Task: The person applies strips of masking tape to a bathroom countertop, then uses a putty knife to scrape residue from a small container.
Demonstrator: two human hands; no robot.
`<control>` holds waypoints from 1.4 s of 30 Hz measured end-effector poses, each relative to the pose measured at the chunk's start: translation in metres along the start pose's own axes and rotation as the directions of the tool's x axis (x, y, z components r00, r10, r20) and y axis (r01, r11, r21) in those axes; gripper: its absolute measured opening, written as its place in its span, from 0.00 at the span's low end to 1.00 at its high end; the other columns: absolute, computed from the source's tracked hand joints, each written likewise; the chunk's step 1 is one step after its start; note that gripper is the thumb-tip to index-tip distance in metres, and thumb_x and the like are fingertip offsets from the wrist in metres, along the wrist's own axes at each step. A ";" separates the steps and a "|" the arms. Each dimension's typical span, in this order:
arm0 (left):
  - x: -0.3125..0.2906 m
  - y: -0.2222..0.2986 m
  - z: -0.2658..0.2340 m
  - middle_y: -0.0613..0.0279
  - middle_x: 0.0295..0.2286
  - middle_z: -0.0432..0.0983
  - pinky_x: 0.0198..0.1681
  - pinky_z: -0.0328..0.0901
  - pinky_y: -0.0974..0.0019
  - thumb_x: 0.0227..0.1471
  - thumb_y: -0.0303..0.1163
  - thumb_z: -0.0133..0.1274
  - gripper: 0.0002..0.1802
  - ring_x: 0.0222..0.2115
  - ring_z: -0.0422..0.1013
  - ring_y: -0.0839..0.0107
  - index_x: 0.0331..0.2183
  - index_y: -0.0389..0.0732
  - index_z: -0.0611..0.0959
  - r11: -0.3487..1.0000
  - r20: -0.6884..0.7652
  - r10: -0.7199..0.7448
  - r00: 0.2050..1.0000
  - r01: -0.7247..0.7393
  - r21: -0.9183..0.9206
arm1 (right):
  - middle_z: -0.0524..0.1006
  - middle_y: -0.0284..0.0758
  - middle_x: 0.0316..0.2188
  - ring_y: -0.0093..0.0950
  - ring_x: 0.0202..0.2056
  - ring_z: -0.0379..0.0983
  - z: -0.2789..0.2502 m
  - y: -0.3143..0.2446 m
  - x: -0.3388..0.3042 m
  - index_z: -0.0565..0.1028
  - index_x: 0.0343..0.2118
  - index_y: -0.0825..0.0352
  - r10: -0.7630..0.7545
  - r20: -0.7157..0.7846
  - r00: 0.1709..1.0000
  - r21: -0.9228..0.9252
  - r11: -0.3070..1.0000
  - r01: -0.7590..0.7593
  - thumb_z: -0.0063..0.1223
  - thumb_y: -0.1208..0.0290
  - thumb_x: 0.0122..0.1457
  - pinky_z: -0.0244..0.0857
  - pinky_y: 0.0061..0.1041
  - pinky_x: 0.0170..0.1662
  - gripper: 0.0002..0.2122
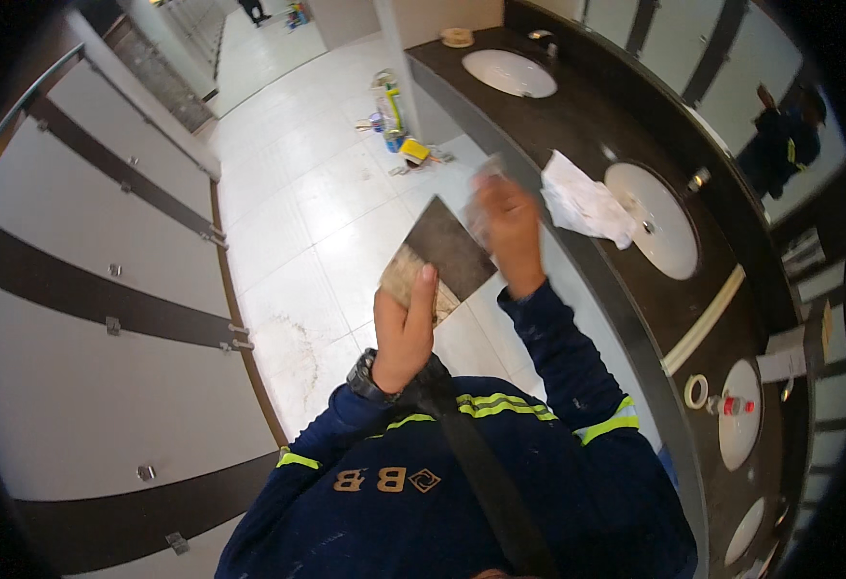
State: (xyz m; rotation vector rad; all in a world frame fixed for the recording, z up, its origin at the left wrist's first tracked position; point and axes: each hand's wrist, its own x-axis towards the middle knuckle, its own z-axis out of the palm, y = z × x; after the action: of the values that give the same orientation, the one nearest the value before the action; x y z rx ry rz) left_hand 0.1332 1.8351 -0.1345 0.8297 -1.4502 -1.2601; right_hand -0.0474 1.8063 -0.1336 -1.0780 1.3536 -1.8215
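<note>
My left hand [404, 328], with a dark watch at its wrist, grips a square flat plate [447, 253] by its near left edge, thumb on top. The plate is dark grey-brown on its far and right part and mottled beige near my thumb; whether it is a tile or a board I cannot tell. Just right of the plate, my right hand [512, 227] is closed and smeared by motion. A crumpled whitish, partly see-through piece [481, 207] shows in its fingers, next to the plate's right corner. Cloth or plastic, I cannot tell.
A dark counter [577, 135] with several sinks runs along my right, bearing a white cloth [587, 201], a tape roll [696, 391] and a bottle [732, 405]. Cans [389, 104] and a yellow item [413, 151] stand on the tiled floor ahead. Stall doors [105, 232] line my left.
</note>
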 end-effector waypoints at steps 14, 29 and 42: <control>0.107 -0.048 -0.102 0.58 0.46 0.76 0.47 0.69 0.68 0.66 0.40 0.55 0.22 0.43 0.73 0.73 0.54 0.34 0.74 0.980 -0.196 -0.193 0.962 0.176 -0.097 | 0.75 0.33 0.22 0.18 0.26 0.68 0.102 0.037 0.125 0.80 0.37 0.72 0.243 0.799 0.550 -0.198 0.970 -0.141 0.53 0.56 0.70 0.65 0.24 0.32 0.19; 0.346 -0.091 -0.084 0.62 0.41 0.78 0.43 0.68 0.70 0.68 0.40 0.55 0.18 0.39 0.72 0.75 0.48 0.35 0.78 0.960 -0.454 -0.222 0.863 0.274 0.052 | 0.73 0.32 0.20 0.16 0.25 0.64 0.160 0.159 0.362 0.77 0.31 0.72 0.128 0.821 0.556 -0.026 0.982 -0.187 0.57 0.55 0.68 0.63 0.25 0.29 0.20; 0.506 -0.149 -0.147 0.59 0.46 0.76 0.47 0.69 0.69 0.68 0.39 0.54 0.22 0.42 0.74 0.73 0.54 0.33 0.73 0.908 -0.418 -0.383 0.824 0.418 -0.008 | 0.71 0.36 0.17 0.19 0.22 0.63 0.261 0.225 0.514 0.77 0.26 0.73 0.175 0.792 0.585 0.047 0.938 -0.344 0.59 0.51 0.66 0.62 0.29 0.27 0.24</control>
State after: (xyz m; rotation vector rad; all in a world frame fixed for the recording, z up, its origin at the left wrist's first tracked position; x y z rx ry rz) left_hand 0.1244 1.2886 -0.1626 1.4242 -1.0175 -1.2322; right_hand -0.0597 1.1901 -0.1859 -1.2628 0.7135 -1.0027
